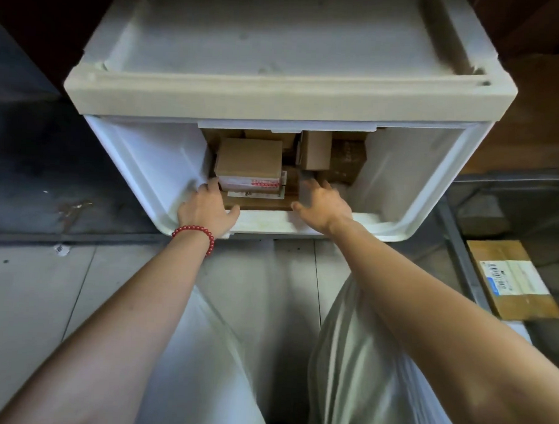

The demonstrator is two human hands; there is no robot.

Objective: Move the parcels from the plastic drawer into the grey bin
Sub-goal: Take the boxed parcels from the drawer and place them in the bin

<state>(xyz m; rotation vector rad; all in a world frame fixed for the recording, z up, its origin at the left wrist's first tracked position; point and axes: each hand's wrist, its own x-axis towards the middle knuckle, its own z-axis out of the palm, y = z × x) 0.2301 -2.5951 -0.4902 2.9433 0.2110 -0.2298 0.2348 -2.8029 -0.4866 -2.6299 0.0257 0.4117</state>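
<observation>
A white plastic drawer (410, 185) stands pulled out from its white unit, with several brown cardboard parcels inside. The nearest parcel (249, 157), with a red-and-white label on its front, sits on top of a flat brown parcel (259, 203). My left hand (208, 208), with a red bead bracelet on the wrist, rests over the drawer's front rim, its fingertips at that parcel's lower left corner. My right hand (323, 201) reaches into the drawer with fingers spread, just below an upright brown parcel (316, 149). Neither hand holds anything. The grey bin (462, 252) lies at the right.
One labelled cardboard parcel (512, 279) lies inside the grey bin at the right. The drawer unit's white recessed top (292, 45) fills the upper view. Grey floor tiles (44, 281) lie below, and my pale trouser legs are between my arms.
</observation>
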